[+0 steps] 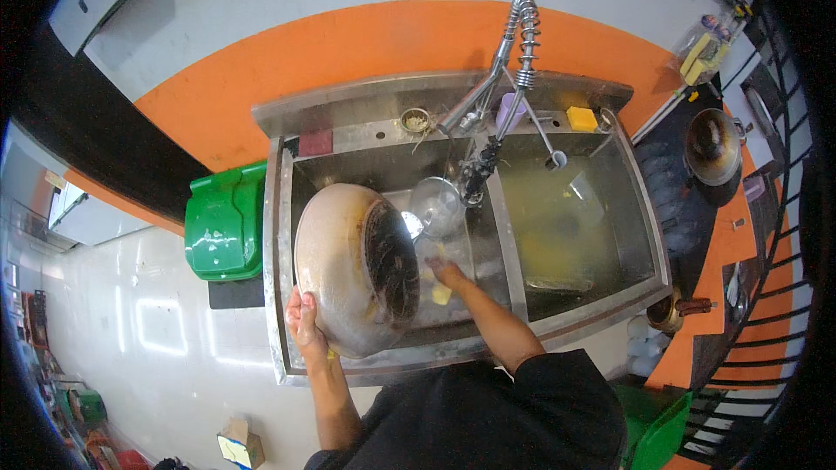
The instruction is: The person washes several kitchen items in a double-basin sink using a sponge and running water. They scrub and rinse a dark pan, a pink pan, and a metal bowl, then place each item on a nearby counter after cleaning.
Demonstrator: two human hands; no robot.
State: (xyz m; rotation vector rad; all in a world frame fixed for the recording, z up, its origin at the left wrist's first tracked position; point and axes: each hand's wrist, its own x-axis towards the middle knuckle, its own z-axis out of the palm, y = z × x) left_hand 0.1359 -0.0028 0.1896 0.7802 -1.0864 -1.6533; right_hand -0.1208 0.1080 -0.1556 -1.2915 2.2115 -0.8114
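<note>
A large metal wok or basin (pixel 330 261), its outer base blackened, stands tilted on its side over the left basin of a stainless steel sink (pixel 516 261). My left hand (pixel 304 323) grips its near left rim. In the left basin, my right hand (pixel 446 272) is lowered beside the blackened base; its fingers are partly blurred, and whether they hold anything is unclear. A yellow piece, perhaps a sponge (pixel 441 294), lies just below that hand. A round, shiny metal vessel (pixel 436 205) sits under the spring faucet (pixel 480 170).
Cloudy yellowish water (pixel 562 228) fills the right basin. Along the back ledge are a small bowl of scraps (pixel 415 120), a purple cup (pixel 510 111), a yellow sponge (pixel 581 119) and a dark red pad (pixel 315 143). A green bin (pixel 225 222) stands left; a wok (pixel 713 147) is at right.
</note>
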